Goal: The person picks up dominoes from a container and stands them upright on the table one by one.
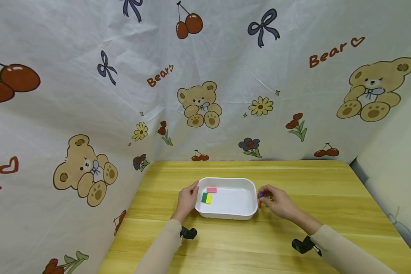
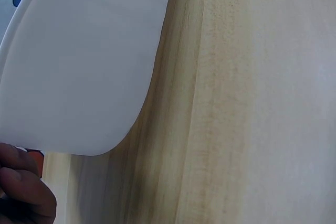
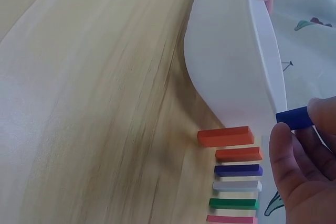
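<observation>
Two beige sleeves (image 1: 162,243) seen nearest, black camera (image 1: 189,233) worn at each wrist. Wooden table (image 1: 246,247) below.

Dark blue block (image 3: 294,118): pinched in right hand (image 1: 277,203), thumb and fingertips clamped on it. Held just beside the tray's right end, clear of the row of blocks. Its long axis is set crosswise in the right wrist view, slightly tilted, roughly in line with the row's blocks; bare end pointed at the tray rim, other end covered by fingers. Purple patch only in head view.

Row by the tray's right end, seen in right wrist view: big orange block (image 3: 226,137) closest to tray, then smaller orange block (image 3: 239,154), purple block (image 3: 238,170), white block (image 3: 236,186), green block (image 3: 233,203), pink block (image 3: 231,219). Long axes near parallel, gaps between; upright or flat cannot be told.

White tray (image 1: 226,215): placed mid-table, long axis left-right, about parallel to the table's far edge. Left end gripped by left hand (image 1: 186,199), fingers closed on the rim.

Inside tray, left end: yellow block (image 1: 209,198) and dark green block (image 1: 204,197) laid side by side, long axes near-far, slightly skewed; flat pink piece (image 1: 211,190) beyond them, long axis left-right, toward the far left corner.

Bear-print cloth (image 1: 233,64) hung behind the table's far edge.
</observation>
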Demonstrator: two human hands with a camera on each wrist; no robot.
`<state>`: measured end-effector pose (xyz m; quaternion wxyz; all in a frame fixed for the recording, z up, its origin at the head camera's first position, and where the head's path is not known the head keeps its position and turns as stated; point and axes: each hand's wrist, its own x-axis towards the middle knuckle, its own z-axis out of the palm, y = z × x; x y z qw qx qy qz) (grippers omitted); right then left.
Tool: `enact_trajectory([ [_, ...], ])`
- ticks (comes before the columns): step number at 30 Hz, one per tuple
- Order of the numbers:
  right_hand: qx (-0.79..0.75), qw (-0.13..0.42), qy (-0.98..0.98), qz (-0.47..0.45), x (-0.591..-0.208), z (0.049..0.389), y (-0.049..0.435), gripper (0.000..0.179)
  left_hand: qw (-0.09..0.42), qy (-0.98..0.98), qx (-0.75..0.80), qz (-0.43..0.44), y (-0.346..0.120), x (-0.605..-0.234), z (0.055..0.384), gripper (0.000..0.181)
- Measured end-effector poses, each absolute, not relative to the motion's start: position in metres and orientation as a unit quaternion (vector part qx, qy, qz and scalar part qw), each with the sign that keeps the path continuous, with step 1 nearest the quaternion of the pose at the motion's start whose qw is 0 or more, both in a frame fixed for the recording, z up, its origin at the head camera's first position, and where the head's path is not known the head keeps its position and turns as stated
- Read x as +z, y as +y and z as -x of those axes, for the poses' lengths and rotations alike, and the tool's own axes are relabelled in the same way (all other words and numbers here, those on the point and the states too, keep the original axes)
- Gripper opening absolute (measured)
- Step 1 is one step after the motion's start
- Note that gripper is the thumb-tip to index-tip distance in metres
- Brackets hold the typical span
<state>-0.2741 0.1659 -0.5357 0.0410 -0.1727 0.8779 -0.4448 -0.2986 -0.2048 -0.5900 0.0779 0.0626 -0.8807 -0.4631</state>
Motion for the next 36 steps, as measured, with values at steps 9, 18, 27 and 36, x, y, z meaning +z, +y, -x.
enact_trajectory([
  [9, -0.443, 0.043, 0.885, 0.137, -0.542, 0.272, 0.171, 0.027, 0.079, -0.879, -0.465, -0.064, -0.205, -0.590, 0.297, 0.037],
  [18, -0.460, 0.055, 0.880, 0.104, -0.555, 0.272, 0.175, 0.029, 0.080, -0.880, -0.464, -0.064, -0.207, -0.590, 0.298, 0.037],
  [27, -0.462, 0.042, 0.881, 0.097, -0.574, 0.275, 0.175, 0.025, 0.078, -0.880, -0.465, -0.059, -0.206, -0.590, 0.297, 0.037],
  [36, -0.452, 0.048, 0.887, 0.081, -0.585, 0.272, 0.174, 0.024, 0.074, -0.878, -0.469, -0.057, -0.206, -0.588, 0.297, 0.037],
])
